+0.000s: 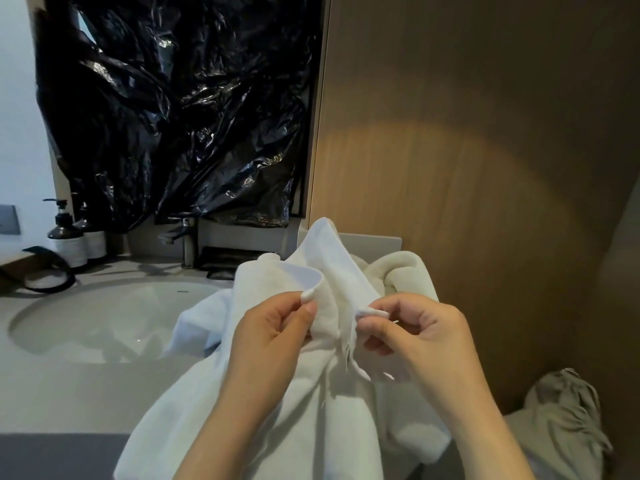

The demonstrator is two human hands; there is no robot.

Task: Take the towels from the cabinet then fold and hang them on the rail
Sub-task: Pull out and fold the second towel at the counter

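Observation:
A white towel (311,403) hangs bunched in front of me, draping down over the counter's front edge. My left hand (266,337) pinches its upper edge between thumb and fingers. My right hand (419,337) grips the neighbouring part of the same edge, close beside the left. A second, cream-coloured towel (401,271) lies crumpled behind the white one, against the wooden wall. No rail or cabinet opening shows in this view.
A round white sink (104,320) is set in the grey counter (69,393) at left, with a chrome tap (185,237) behind it. Two dark pump bottles (67,237) stand far left. Black plastic sheeting (180,109) covers the mirror. A wooden panel (467,150) fills the right.

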